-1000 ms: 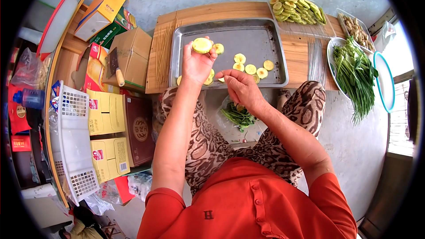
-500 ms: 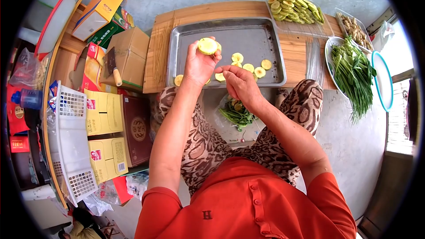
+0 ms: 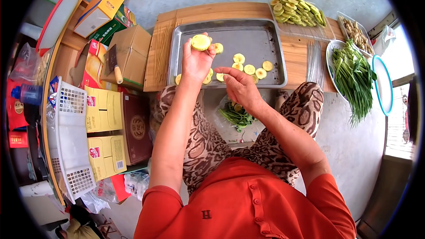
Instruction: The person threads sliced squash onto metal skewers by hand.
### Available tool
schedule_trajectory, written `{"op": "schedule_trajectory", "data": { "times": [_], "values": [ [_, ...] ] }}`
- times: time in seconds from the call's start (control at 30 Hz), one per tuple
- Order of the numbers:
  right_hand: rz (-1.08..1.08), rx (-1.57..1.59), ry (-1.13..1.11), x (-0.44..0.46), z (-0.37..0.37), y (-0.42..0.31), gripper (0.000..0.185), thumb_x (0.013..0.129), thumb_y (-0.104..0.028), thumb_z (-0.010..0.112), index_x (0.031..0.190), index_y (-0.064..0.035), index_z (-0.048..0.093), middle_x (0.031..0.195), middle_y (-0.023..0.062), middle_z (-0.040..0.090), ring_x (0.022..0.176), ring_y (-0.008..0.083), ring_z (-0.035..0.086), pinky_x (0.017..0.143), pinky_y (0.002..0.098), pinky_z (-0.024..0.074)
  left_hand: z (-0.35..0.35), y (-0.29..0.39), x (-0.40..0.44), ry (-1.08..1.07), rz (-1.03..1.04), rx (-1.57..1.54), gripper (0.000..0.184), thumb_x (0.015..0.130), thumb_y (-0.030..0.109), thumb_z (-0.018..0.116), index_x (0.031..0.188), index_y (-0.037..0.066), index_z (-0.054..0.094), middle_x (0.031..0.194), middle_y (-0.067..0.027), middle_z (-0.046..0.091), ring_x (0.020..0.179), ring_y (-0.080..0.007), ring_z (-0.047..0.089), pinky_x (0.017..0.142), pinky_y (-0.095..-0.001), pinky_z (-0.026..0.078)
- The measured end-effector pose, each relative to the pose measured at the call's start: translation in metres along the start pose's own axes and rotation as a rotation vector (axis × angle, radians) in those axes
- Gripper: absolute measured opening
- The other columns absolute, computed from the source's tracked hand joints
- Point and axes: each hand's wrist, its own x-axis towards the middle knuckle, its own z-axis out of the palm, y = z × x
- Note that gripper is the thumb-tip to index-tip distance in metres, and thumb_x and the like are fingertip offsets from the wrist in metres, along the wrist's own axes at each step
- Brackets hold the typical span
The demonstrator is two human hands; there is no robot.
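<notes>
My left hand [image 3: 196, 64] is raised over the near left part of a metal tray [image 3: 250, 37], its fingers closed around pale yellow-green zucchini slices [image 3: 200, 42]. Facing it, my right hand [image 3: 242, 87] is pinched, thumb against forefinger, by the tray's near edge. Anything thin in that pinch is too fine to make out. On the tray, several loose zucchini slices [image 3: 249, 69] lie right of my left hand, and others are partly hidden behind my hands.
Bamboo skewers [image 3: 160, 57] lie left of the tray, metal skewers [image 3: 315, 64] right of it. Beyond are a container of skewered slices [image 3: 297, 11], a box of pale pieces [image 3: 355, 33] and a plate of greens [image 3: 352, 71]. A cleaver [image 3: 116, 65] leans against cardboard boxes at left.
My left hand has shifted slightly, and the slice in it sits a little higher and further left. A slice beside its fingers shows more clearly. My right hand stays nearly in place, still pinched.
</notes>
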Motion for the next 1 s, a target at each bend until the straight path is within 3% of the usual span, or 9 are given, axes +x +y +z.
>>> {"op": "schedule_trajectory", "data": {
  "times": [0.17, 0.5, 1.0],
  "values": [
    [0.013, 0.020, 0.028, 0.002, -0.003, -0.007, 0.031, 0.097, -0.013, 0.041, 0.122, -0.0004, 0.053, 0.053, -0.0071, 0.038, 0.042, 0.0038, 0.032, 0.040, 0.0200, 0.0272, 0.010, -0.008, -0.007, 0.004, -0.020, 0.165, 0.042, 0.091, 0.035, 0.045, 0.112, -0.002, 0.053, 0.097, -0.0142, 0.057, 0.077, -0.0227, 0.052, 0.069, -0.0319, 0.045],
    [0.049, 0.127, -0.018, -0.001, -0.003, -0.011, 0.034, 0.096, -0.012, 0.042, 0.126, 0.0004, 0.050, 0.051, -0.0048, 0.038, 0.040, 0.0055, 0.032, 0.039, 0.0213, 0.0274, 0.003, -0.004, -0.001, -0.001, 0.052, 0.065, 0.040, 0.091, 0.034, 0.045, 0.109, 0.000, 0.055, 0.092, -0.0129, 0.056, 0.075, -0.0217, 0.051, 0.068, -0.0313, 0.044],
    [0.009, 0.166, 0.007, 0.004, -0.005, -0.005, 0.032, 0.096, -0.012, 0.043, 0.126, -0.0004, 0.050, 0.050, -0.0040, 0.037, 0.039, 0.0056, 0.032, 0.039, 0.0210, 0.0278, 0.017, -0.012, -0.008, 0.002, -0.024, 0.158, 0.042, 0.092, 0.036, 0.043, 0.111, 0.000, 0.053, 0.094, -0.0125, 0.057, 0.074, -0.0215, 0.052, 0.067, -0.0315, 0.045]
  ]
}}
